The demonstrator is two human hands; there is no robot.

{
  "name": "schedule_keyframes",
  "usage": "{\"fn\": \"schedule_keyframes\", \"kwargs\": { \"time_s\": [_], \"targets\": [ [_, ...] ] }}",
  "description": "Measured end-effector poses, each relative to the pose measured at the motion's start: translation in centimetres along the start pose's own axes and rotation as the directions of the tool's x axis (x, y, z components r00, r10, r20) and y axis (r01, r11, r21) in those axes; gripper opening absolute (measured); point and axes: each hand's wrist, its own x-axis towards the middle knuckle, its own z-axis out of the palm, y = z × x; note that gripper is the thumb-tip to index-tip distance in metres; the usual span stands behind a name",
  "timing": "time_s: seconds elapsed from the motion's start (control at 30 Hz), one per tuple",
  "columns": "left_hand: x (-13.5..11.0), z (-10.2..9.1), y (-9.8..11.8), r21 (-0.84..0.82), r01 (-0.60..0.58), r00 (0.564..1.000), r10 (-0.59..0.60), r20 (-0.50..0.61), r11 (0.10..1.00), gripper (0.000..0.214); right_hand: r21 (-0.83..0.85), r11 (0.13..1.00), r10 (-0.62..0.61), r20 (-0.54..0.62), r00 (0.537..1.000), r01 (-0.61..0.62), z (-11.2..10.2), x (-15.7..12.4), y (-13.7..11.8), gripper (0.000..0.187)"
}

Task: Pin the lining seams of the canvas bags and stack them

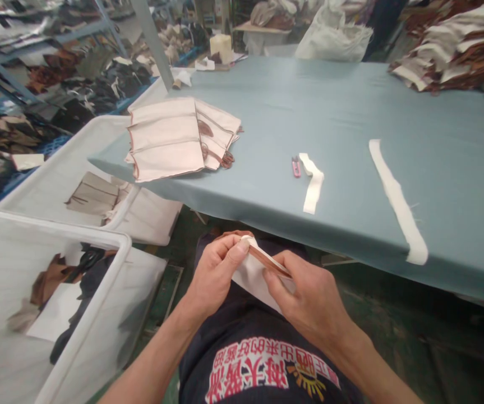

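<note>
While pinching one end of a brown-edged cream fabric piece (248, 275) with the left hand (214, 272), gripping its edge farther along with the right hand (309, 289). Held above the printed dark garment (250, 359), near the blue-green table (346, 123); perhaps folded at the left end, though partly covered there.

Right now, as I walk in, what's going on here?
A person is holding a pale cloth with a brown strip along it, in the grip of the left hand and right hand, just off the table edge. On the table lie pink snips, a short white band, a long white band and, to the left, a pile of stitched panels.
</note>
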Motion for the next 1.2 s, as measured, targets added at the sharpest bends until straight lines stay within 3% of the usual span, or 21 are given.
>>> {"fn": "schedule_keyframes", "kwargs": {
  "time_s": [0.2, 0.33, 0.43, 0.57, 0.63, 0.73, 0.9, 1.03, 1.13, 1.2],
  "targets": [
    [0.1, 1.2, -0.4, -0.072, 0.084, 0.996, -0.087, -0.037, 0.994, 0.036, 0.087, 0.983, -0.158, -0.015, 0.987, 0.159, 0.6, -0.8, 1.6, 0.014],
    [0.9, 3.3, -1.2, -0.401, 0.226, 0.951, -0.290, -0.107, 0.888, 0.036, 0.061, 0.970, -0.225, -0.156, 0.962, 0.237, 1.9, -0.9, 2.9, 0.015],
    [1.7, 4.6, -2.2, -0.538, 0.247, 0.914, -0.379, -0.149, 0.806, 0.037, 0.065, 0.973, -0.205, -0.212, 0.956, 0.223, 3.4, -0.9, 4.2, 0.016],
    [2.4, 4.5, -3.1, -0.375, 0.271, 0.943, -0.322, -0.080, 0.887, 0.045, 0.090, 0.979, -0.154, -0.254, 0.955, 0.182, 4.1, -1.2, 5.9, 0.018],
    [2.6, 4.0, -3.1, -0.224, 0.250, 0.964, -0.263, -0.032, 0.942, 0.049, 0.115, 0.980, -0.128, -0.254, 0.959, 0.161, 3.4, -1.2, 6.1, 0.018],
    [3.1, 3.7, -2.3, -0.001, 0.164, 0.986, -0.164, -0.022, 0.986, 0.051, 0.194, 0.975, -0.065, -0.224, 0.972, 0.110, 1.4, -0.6, 5.5, 0.032],
    [3.8, 4.4, -1.1, 0.242, 0.055, 0.998, -0.049, -0.028, 0.969, 0.049, 0.203, 0.963, 0.208, -0.154, 0.966, -0.175, -0.3, 2.1, 3.7, 0.027],
    [3.7, 4.7, -2.1, 0.233, 0.107, 0.994, -0.098, -0.052, 0.967, 0.048, 0.331, 0.897, 0.315, -0.012, 0.949, -0.294, 0.7, 2.9, 3.9, 0.028],
    [3.5, 4.8, -3.4, 0.116, 0.174, 0.982, -0.163, -0.093, 0.978, 0.047, 0.459, 0.835, 0.326, 0.033, 0.945, -0.304, 1.6, 2.3, 5.0, 0.018],
    [3.6, 5.0, -4.1, 0.017, 0.215, 0.974, -0.213, -0.083, 0.976, 0.045, 0.584, 0.748, 0.324, 0.092, 0.942, -0.314, 1.8, 1.8, 5.8, 0.015]
  ]
}}
